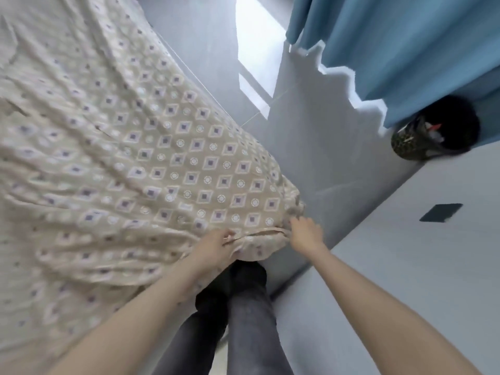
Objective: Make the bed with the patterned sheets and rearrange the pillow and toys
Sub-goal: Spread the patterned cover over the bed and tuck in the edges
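The patterned sheet (151, 163), beige with purple diamonds and white circles, covers the bed across the left of the view and lies in long wrinkles. At the bed's near corner my left hand (216, 246) pinches the sheet's hem. My right hand (305, 234) grips the same hem a little to the right, at the corner fold, fingers curled on the cloth. No pillow or toys are in view.
My legs in dark trousers (243, 307) stand on the grey floor (311, 136) just below the corner. A blue curtain (405, 44) hangs at the upper right. A dark basket (433, 128) sits by a white wall (405, 266) carrying a dark switch plate (441, 212).
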### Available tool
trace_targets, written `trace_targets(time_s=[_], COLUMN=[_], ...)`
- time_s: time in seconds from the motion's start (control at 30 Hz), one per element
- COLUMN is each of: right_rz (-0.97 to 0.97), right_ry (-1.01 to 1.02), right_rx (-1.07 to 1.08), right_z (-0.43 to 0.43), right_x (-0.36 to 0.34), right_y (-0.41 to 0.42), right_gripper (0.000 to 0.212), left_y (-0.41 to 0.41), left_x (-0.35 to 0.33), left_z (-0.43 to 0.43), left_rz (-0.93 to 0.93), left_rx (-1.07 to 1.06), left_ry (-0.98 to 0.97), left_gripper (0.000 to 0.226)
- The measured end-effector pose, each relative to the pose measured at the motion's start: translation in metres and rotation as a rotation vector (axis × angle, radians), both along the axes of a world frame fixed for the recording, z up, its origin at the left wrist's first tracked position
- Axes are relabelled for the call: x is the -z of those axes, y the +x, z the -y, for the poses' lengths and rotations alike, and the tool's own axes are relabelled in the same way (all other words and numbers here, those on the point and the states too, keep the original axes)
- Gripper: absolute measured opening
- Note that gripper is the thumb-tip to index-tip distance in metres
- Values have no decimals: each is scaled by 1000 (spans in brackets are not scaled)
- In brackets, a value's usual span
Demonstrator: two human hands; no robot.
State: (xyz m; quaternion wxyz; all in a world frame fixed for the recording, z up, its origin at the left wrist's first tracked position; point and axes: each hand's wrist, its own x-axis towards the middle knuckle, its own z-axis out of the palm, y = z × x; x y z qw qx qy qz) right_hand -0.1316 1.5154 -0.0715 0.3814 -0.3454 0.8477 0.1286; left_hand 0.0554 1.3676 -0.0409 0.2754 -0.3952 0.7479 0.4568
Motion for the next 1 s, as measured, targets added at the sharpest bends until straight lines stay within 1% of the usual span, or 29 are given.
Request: trace_targets(time_s=[0.13,0.27,0.43,0.6,0.67,0.77,0.87,0.93,1.0], right_rz=[75,187,256,287,302,315,330,344,358], right_ry=[-76,-204,-234,-228,-192,-144,-144,-153,-160], right_rx=[93,156,66,-49,-99,-176,-223,-255,-287], right_z=[29,64,110,141,149,158,164,168,176], right_x=[-31,-62,-90,-104,-104,-103,-102,-100,-96], right_y=[13,48,121,220,264,334,392,422,451], right_gripper=[42,41,43,43,41,38,36,36,35], left_y=[21,69,162,283,332,405,463,493,521], left_x=[-29,-57,-84,-83,-76,-62,-46,-39,-25], left_z=[23,50,78,92,95,95,87,78,68], left_rz=[-59,-121,-180,-192,-155,-111,-71,-63,-40], left_rx=[-138,-338,-585,-821,-885,-1083,-1297,-1461,-1572], left_ry=[-53,-62,-97,-86,-81,4,97,175,265], left_gripper=[29,26,28,26,25,26,31,31,35])
